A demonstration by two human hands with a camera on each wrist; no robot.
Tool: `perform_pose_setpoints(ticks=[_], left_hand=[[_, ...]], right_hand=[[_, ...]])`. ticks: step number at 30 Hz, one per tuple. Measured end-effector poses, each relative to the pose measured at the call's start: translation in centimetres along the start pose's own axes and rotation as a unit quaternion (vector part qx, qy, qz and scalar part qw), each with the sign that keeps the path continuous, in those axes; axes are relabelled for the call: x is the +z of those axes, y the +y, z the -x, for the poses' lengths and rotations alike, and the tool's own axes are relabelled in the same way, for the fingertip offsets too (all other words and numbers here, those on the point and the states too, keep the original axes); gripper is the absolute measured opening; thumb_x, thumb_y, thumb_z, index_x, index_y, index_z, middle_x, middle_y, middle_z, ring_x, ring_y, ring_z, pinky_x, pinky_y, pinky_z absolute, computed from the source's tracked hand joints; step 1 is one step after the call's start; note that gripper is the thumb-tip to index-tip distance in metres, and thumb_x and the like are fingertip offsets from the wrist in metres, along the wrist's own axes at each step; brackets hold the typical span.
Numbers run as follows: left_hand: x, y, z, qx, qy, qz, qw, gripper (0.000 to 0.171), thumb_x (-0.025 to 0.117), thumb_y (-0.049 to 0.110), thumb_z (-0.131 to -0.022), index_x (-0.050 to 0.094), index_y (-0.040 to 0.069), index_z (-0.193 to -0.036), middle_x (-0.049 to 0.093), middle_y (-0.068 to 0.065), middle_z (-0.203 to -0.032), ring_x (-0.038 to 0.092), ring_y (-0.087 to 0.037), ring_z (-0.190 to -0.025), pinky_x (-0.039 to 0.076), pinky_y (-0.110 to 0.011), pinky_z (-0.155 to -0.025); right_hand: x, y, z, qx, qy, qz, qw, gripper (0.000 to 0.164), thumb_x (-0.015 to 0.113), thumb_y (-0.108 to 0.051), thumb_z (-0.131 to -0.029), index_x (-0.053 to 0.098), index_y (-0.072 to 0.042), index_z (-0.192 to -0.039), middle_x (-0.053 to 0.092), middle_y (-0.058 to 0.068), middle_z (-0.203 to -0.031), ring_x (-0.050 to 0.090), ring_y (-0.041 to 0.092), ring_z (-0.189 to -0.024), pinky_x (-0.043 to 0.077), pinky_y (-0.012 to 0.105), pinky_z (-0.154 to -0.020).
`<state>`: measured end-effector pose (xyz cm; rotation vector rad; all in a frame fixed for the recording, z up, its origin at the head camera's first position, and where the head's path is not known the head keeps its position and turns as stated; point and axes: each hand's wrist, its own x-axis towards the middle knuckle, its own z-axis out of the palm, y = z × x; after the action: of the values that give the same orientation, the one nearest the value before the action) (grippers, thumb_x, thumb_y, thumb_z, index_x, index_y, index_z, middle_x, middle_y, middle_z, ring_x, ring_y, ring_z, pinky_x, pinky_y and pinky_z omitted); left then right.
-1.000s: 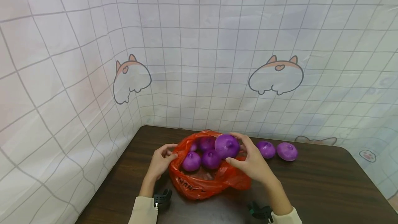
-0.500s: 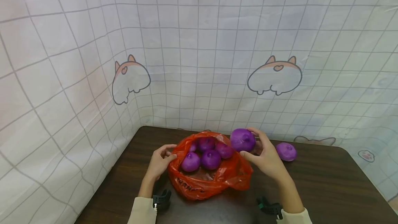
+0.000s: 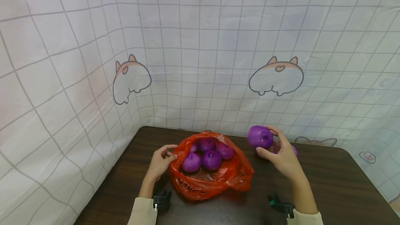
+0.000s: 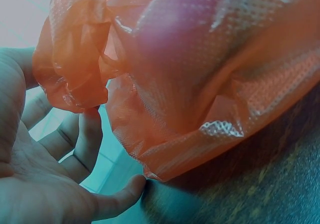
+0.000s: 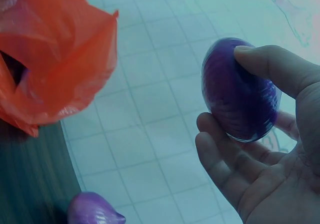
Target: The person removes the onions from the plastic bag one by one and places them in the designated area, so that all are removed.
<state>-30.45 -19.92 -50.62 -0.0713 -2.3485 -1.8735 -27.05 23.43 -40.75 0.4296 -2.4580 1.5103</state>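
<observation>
A purple onion (image 3: 260, 137) is gripped between the thumb and fingers of the right hand (image 3: 284, 153), held up off the table (image 3: 337, 183) just left of that palm; the left hand (image 3: 160, 162) pinches the near-left edge of a red plastic bag (image 3: 240, 176), which sits between the two hands with its mouth spread; inside, to the right of the left hand, five onions (image 3: 211, 160) show, clustered together; more purple, partly hidden, shows on the table behind the right hand; beyond both hands hangs a white grid-patterned cloth (image 3: 200, 61) printed with cartoon animals; pale sleeves (image 3: 143, 211) end behind each hand.
</observation>
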Motion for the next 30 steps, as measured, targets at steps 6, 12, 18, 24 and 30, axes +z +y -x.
perform_pose_setpoints(ticks=[6,12,18,24,30], left_hand=[[0.0,0.0,-0.1,-0.005,0.001,0.001,1.0000,0.035,0.072,0.003,-0.090,0.070,0.011,-0.124,0.064,-0.013,-0.085,0.054,-0.017,-0.069,0.047,-0.026,-0.058],[0.0,0.0,-0.1,-0.004,-0.003,-0.002,1.0000,0.035,0.072,0.003,-0.091,0.070,0.010,-0.125,0.065,-0.013,-0.086,0.054,-0.016,-0.069,0.047,-0.025,-0.058],[0.2,0.0,-0.3,-0.002,-0.002,-0.004,1.0000,0.034,0.072,0.004,-0.091,0.070,0.010,-0.125,0.066,-0.015,-0.088,0.054,-0.016,-0.070,0.047,-0.026,-0.058],[0.2,0.0,-0.2,-0.005,0.002,-0.009,0.9999,0.035,0.072,0.005,-0.091,0.070,0.011,-0.125,0.066,-0.015,-0.088,0.055,-0.016,-0.070,0.048,-0.026,-0.059],[0.1,0.0,-0.1,-0.004,0.000,-0.011,0.9999,0.035,0.071,0.005,-0.092,0.069,0.010,-0.127,0.066,-0.014,-0.088,0.055,-0.016,-0.071,0.047,-0.026,-0.059]], right_hand=[[-0.9,0.4,0.1,-0.002,0.011,-0.001,1.000,0.077,0.077,-0.018,-0.092,0.033,-0.017,-0.156,0.039,0.017,-0.145,0.066,0.000,-0.096,0.057,0.024,-0.076],[-1.7,0.7,0.3,0.009,0.021,0.006,1.000,0.078,0.076,-0.020,-0.093,0.032,-0.019,-0.157,0.038,0.015,-0.148,0.066,0.002,-0.095,0.055,0.025,-0.075],[-2.7,1.0,0.5,0.015,0.034,0.010,0.999,0.079,0.075,-0.020,-0.094,0.030,-0.019,-0.159,0.037,0.016,-0.150,0.064,0.000,-0.094,0.054,0.024,-0.072],[-3.6,1.3,0.7,0.013,0.056,0.015,0.998,0.078,0.075,-0.018,-0.093,0.032,-0.016,-0.157,0.039,0.013,-0.146,0.062,-0.003,-0.095,0.054,0.019,-0.074],[-4.5,1.8,1.2,0.025,0.088,0.033,0.995,0.079,0.077,-0.018,-0.092,0.032,-0.014,-0.157,0.038,0.011,-0.143,0.060,0.000,-0.090,0.052,0.019,-0.070]])
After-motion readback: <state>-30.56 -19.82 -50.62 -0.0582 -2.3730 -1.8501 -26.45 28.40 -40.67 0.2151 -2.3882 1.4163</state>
